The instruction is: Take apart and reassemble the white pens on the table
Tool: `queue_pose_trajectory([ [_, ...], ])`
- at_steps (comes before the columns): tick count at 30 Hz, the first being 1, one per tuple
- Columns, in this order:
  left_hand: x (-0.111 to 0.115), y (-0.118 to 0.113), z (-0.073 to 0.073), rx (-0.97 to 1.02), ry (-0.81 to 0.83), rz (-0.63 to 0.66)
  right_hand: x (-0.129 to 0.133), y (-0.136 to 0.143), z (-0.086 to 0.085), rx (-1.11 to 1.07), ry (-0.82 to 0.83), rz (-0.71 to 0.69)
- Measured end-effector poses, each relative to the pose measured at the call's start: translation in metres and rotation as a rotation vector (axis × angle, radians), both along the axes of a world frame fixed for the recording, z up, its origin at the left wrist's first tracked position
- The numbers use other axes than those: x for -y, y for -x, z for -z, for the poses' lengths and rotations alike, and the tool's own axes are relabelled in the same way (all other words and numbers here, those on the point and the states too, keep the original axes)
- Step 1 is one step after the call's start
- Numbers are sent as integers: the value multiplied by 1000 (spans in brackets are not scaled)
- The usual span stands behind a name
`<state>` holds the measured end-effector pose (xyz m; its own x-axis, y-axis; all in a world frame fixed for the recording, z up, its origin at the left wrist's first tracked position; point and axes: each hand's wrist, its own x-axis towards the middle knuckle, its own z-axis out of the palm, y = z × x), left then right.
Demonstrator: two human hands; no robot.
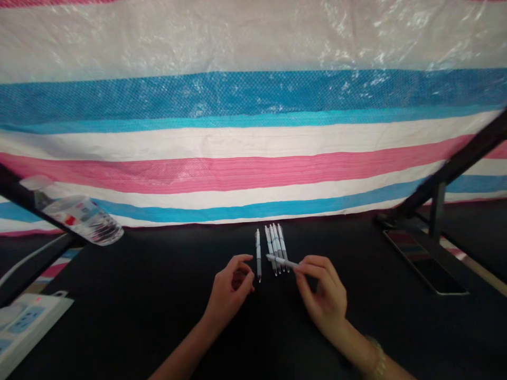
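A white and grey pen [282, 260] is pinched by its grey end between the thumb and fingers of my right hand [322, 290]. It points left, above a row of several similar pens [277, 240] lying side by side on the black table. Slightly left of that row, a single pen [259, 253] lies apart from the others. Just left of this single pen is my left hand [233, 282], with curled fingers, a gap between thumb and forefinger, and nothing visible in it.
At the left stands a clear plastic bottle [85, 216], with a white power strip [31, 322] nearer to me. A phone [425, 261] lies at the right beside a black support bar [455, 169]. A striped plastic sheet [237, 174] hangs behind the black table [178, 253].
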<state>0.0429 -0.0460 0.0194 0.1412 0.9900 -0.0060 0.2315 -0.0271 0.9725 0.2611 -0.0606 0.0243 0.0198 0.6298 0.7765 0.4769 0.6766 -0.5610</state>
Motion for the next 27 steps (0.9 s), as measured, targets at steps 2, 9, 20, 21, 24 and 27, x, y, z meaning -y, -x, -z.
queue_pose_trajectory([
  [2, -1, 3, 1, -79, -74, 4, 1, 1, 0, -189, 56, 76],
  [9, 1, -4, -2, 368, 212, -59, 19, 15, -6, -544, 317, 1],
  [20, -9, -1, -6, 836, 407, -267, 38, 50, 23, -928, 1309, -808],
  [21, -9, -1, -5, 833, 426, -260, 39, 50, 25, -954, 1365, -872],
  [24, -8, -1, -1, 810, 453, -216, 40, 50, 26, -942, 1434, -970],
  [27, -8, 0, 2, 763, 420, -143, 40, 48, 25, -905, 1488, -979],
])
